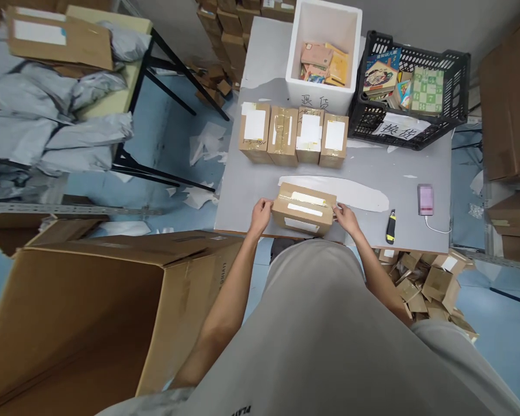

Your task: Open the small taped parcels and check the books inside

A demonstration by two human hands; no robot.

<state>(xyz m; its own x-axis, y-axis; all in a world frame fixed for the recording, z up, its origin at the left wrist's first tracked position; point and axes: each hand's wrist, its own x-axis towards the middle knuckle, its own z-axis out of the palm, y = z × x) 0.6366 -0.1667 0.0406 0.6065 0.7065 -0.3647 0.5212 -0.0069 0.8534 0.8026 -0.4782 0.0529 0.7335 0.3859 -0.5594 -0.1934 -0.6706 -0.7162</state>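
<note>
A taped cardboard box (304,209) with white labels lies at the table's near edge, between my hands. My left hand (262,214) grips its left end, fingers closed on the side. At the right end, my right hand (345,217) holds the box by its edge. Behind the box a white paper sheet (359,193) lies flat. Farther back stand several small cardboard boxes in a row, among them a labelled one (254,132) at the left. To the right are a black and yellow cutter (390,226) and a phone (426,200) with a cable.
A white foam bin (320,95) and a black crate (416,124), both holding books, stand at the table's back. A large open carton (190,289) is at my left. Grey parcels (91,136) fill a side table; discarded boxes (439,286) lie below right.
</note>
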